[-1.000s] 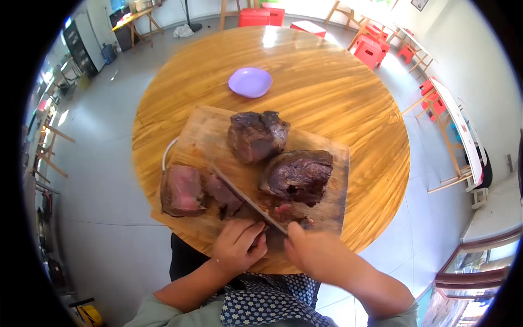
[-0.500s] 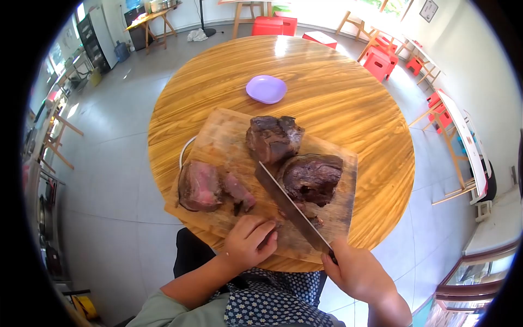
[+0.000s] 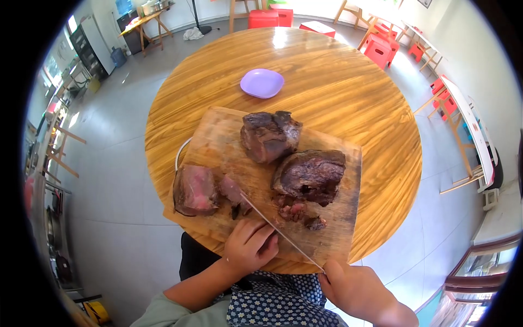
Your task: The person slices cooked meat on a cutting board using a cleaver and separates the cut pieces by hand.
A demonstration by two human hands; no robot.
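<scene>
My right hand (image 3: 351, 286) is closed round the handle of a long knife (image 3: 283, 233), whose blade slants up and left over the near part of the wooden cutting board (image 3: 218, 131). Close to the blade, my left hand (image 3: 249, 246) has its fingers curled on a small dark piece of meat, mostly hidden. A thin meat slice (image 3: 231, 191) lies beyond the left hand, beside a pink-faced meat block (image 3: 197, 189). Two large dark chunks, one at the back (image 3: 269, 136) and one at the right (image 3: 310, 175), rest on the board, with small scraps (image 3: 294, 211) below.
A purple plate (image 3: 262, 83) stands on the round wooden table (image 3: 381, 125) beyond the board. Red stools (image 3: 377, 50) and a white-topped side table (image 3: 469, 122) are farther off to the right. A wooden side table (image 3: 146, 22) is at the back left.
The knife moved right and turned to show its flat side, then came back left with its edge close to my left fingers. My left hand stays curled by the meat; the view shifted slightly.
</scene>
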